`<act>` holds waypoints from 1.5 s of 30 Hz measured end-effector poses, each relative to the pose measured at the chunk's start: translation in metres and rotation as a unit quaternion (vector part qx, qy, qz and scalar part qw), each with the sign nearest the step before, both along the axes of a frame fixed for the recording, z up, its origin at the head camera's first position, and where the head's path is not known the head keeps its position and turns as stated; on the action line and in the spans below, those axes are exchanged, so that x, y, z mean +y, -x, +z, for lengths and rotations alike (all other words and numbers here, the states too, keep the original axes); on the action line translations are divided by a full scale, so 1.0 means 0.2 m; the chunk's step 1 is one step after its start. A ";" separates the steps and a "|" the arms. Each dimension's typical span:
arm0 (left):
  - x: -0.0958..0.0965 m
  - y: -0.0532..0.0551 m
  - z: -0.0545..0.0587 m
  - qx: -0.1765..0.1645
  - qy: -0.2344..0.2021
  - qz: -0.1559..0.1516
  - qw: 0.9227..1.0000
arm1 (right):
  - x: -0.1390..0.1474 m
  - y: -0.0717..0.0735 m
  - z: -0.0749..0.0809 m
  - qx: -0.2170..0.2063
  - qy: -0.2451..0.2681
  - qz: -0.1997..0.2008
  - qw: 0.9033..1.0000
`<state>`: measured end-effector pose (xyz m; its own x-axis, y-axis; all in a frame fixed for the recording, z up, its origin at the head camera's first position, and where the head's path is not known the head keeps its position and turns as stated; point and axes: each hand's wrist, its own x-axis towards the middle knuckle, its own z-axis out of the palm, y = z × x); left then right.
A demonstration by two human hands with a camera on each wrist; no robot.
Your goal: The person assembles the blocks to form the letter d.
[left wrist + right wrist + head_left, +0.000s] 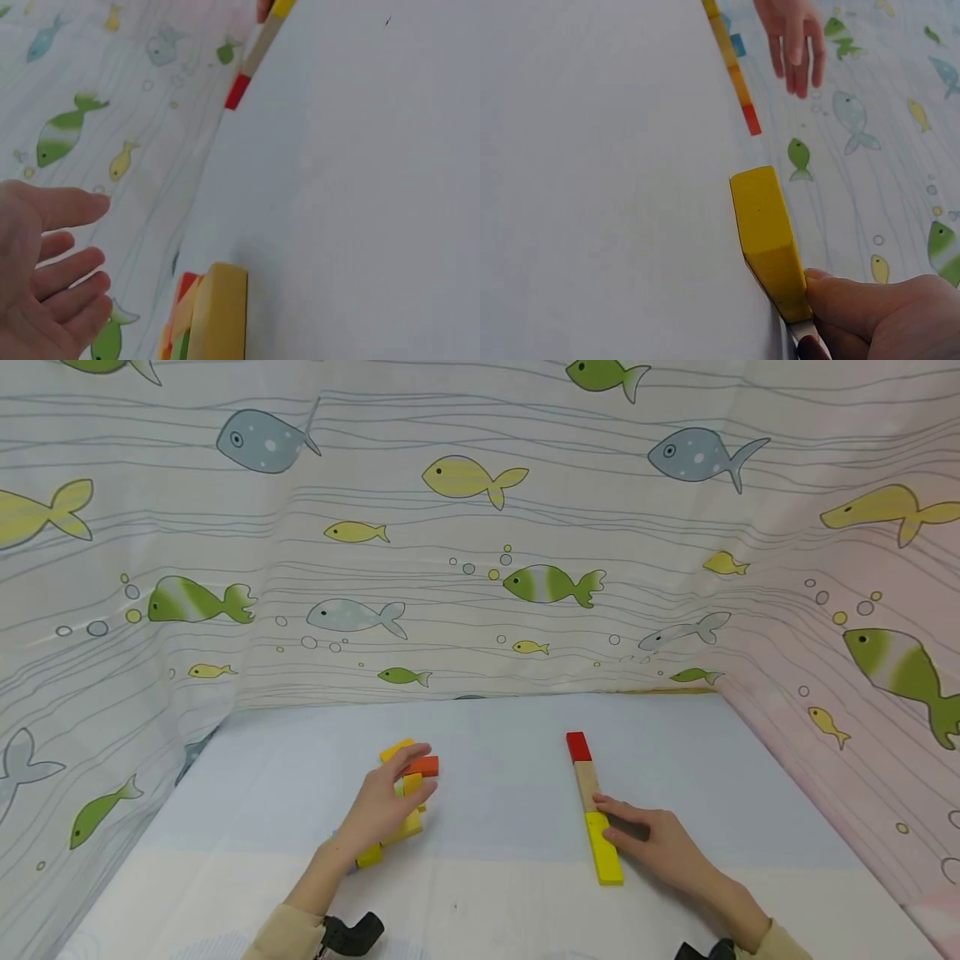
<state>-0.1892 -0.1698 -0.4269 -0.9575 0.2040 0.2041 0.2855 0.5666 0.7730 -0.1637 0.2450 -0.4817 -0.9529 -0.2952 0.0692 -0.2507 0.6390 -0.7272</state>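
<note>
Left hand: fingers parted, holding nothing, over coloured blocks on the counter. Farther right: row of 3, red block, plain block, yellow block. Right hand: fingers slightly parted, touching the row's right side.

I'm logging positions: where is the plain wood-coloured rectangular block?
In the head view, right of centre: the wood-coloured block lies between the red rectangular block and the yellow rectangular block, beside the right hand.
</note>
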 end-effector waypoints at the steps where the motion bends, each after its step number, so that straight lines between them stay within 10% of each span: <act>1: -0.03 -0.01 0.00 0.003 0.003 0.001 1.000 | 0.00 0.00 0.00 0.000 0.000 0.000 1.000; 13: -0.23 -0.06 -0.06 0.018 0.006 0.019 1.000 | 0.01 0.00 0.00 0.001 0.000 0.000 1.000; 24: -0.50 -0.10 0.02 -0.031 0.050 0.052 0.997 | -0.01 0.00 0.00 0.003 0.000 0.002 1.000; 35: -0.62 -0.15 -0.09 -0.099 -0.003 -0.026 0.995 | 0.00 0.00 0.00 -0.003 0.001 -0.005 1.000; 45: -0.63 -0.17 -0.09 -0.156 0.055 -0.053 0.985 | 0.00 0.00 0.00 0.001 -0.005 -0.004 1.000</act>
<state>-0.1552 -0.2964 -0.4456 -0.9421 0.3111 -0.1252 0.1067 0.6318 0.7677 -0.1647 0.2453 -0.4817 -0.9553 -0.2878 0.0674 -0.2463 0.6489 -0.7199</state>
